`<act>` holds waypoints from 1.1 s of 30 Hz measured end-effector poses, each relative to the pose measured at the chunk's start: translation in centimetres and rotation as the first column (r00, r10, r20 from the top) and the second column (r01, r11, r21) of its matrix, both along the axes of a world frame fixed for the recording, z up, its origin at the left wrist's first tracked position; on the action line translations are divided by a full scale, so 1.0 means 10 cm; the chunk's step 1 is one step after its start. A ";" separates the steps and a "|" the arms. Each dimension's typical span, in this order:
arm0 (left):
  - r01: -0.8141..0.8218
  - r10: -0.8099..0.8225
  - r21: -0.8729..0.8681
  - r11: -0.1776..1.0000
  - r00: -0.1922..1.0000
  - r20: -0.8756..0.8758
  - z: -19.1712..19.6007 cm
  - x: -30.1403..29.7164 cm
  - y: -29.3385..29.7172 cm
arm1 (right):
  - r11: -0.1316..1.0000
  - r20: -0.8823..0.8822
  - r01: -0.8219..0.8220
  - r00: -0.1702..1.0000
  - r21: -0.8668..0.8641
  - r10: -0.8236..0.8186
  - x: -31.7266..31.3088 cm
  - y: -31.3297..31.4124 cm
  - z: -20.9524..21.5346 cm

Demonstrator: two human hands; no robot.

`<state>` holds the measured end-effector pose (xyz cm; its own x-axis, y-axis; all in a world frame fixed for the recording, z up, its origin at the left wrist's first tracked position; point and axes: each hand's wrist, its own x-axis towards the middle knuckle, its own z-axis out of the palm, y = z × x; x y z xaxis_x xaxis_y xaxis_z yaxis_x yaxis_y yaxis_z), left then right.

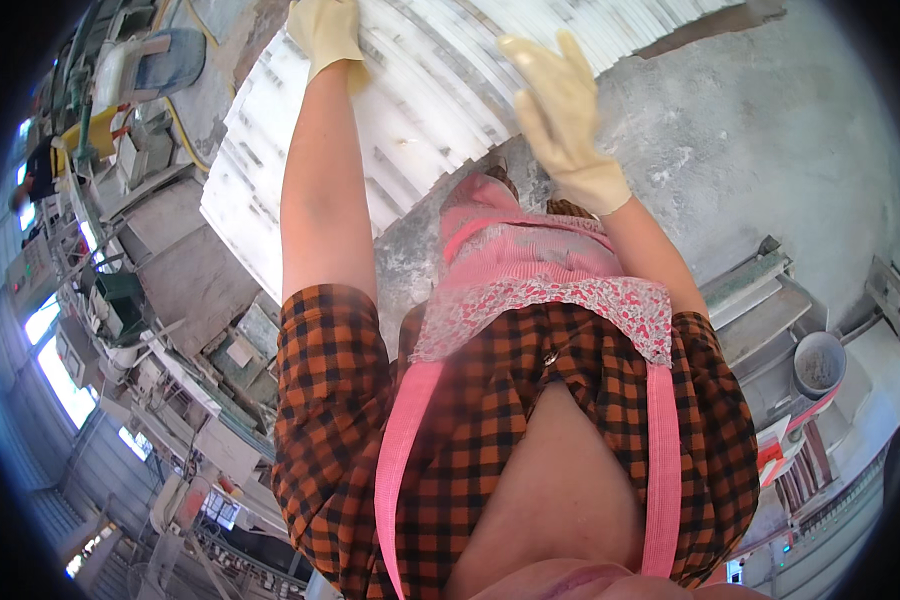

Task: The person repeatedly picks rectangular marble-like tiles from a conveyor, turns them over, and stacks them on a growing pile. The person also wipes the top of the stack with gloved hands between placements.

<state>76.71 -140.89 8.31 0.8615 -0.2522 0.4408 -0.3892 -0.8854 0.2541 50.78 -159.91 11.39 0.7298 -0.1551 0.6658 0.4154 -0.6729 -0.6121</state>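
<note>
A stack of white ribbed slabs [420,110] stands edge-on ahead of me on the grey concrete floor [750,130]. My left hand [325,35], in a pale yellow glove, lies on the stack's upper part, with its fingertips cut off by the top of the picture. My right hand [565,115], gloved the same way, is held with its fingers spread over the stack's right lower edge and holds nothing. Both bare forearms reach out from orange-and-black checked sleeves. A pink apron with a flowered trim [540,300] hangs between them.
Grey slabs and machinery [170,260] line the left side, with a green box [120,300] and another person [38,175] at the far left. On the right are metal steps [760,300] and a grey bucket [818,362].
</note>
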 end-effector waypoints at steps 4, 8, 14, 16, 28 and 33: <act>-0.046 0.046 -0.031 0.998 0.999 0.006 0.01 0.02 -0.02 | 0.989 -0.104 0.075 0.991 -0.128 -0.089 0.20 0.24 -0.02; -0.078 0.078 0.040 0.996 0.997 -0.005 -0.05 0.04 -0.05 | 0.986 -0.136 0.138 0.979 -0.093 -0.149 0.30 0.32 -0.06; -0.034 0.036 0.012 0.999 0.944 -0.329 -0.13 0.16 0.09 | 0.986 -0.114 0.128 0.984 -0.107 -0.140 0.30 0.33 -0.02; -0.017 0.046 0.126 0.992 0.971 -0.235 -0.09 0.26 0.19 | 0.990 -0.180 0.082 0.978 -0.112 -0.102 0.27 0.32 0.02; 0.048 -0.071 0.073 0.996 0.932 0.355 0.44 0.21 0.64 | 0.996 -0.310 0.082 0.947 -0.026 -0.086 0.08 -0.45 0.12; 0.294 -0.310 0.100 0.951 0.924 0.225 1.20 0.14 0.14 | 0.959 -0.222 0.125 0.958 -0.253 -0.183 0.42 -0.46 0.22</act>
<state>78.12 -139.51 20.33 0.6136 -0.5180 0.5960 -0.6821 -0.7279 0.0696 54.95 -164.47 13.60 0.8524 -0.1398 0.5039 0.1547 -0.8530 -0.4984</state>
